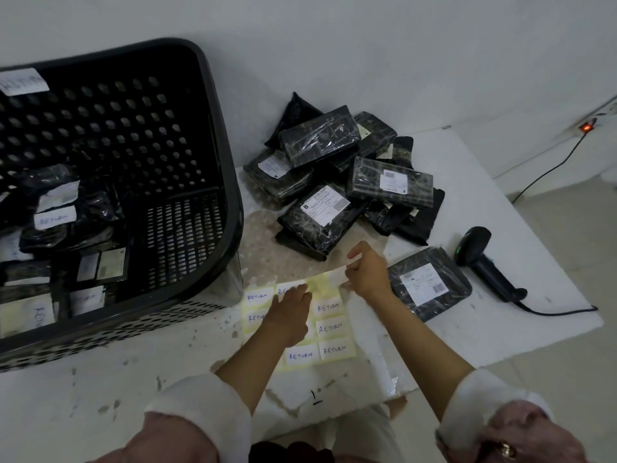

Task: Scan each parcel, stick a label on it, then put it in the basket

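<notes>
A yellow backing sheet (329,339) of white "RETURN" labels lies on the white board in front of me. My left hand (289,312) presses flat on the sheet. My right hand (367,270) pinches a white label (337,273) that is lifted off the sheet's top right corner. One black wrapped parcel (429,284) with a white address label lies alone just right of my right hand. A pile of several black parcels (337,182) sits behind. The black basket (230,182) at left holds several labelled parcels. The black scanner (484,262) lies at right.
The scanner's cable (554,310) runs along the board's right edge. A power strip with a red light (586,127) and a black cord (551,168) lie on the floor by the wall at the right. The white board (500,335) ends at the right and front.
</notes>
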